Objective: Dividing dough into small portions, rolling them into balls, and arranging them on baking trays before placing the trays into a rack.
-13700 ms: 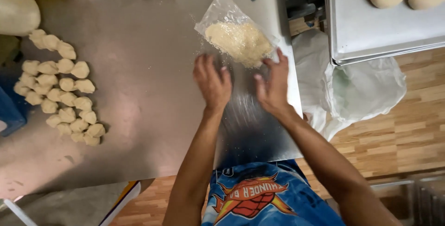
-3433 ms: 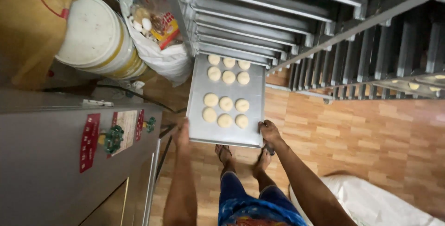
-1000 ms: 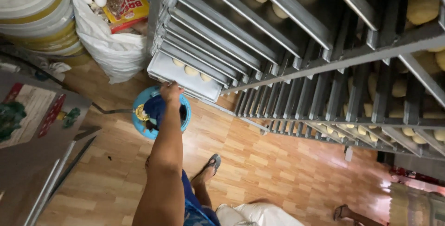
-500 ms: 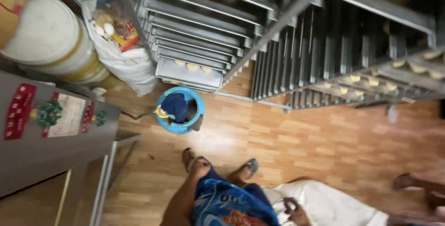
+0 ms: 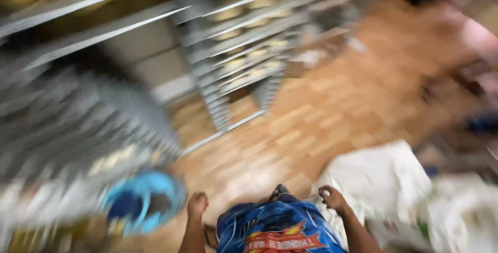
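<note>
Open floor between racks, sack

A bakery work area, seen blurred from above by someone standing on a floor of orange-brown wood-pattern tiles. Tall metal rack trolleys hold many shallow trays, and pale round dough pieces sit in rows on several of them. More racks, smeared by motion, fill the left side. A blue round tub stands on the floor near them. Large white sacks lie on the floor to the right.
</note>
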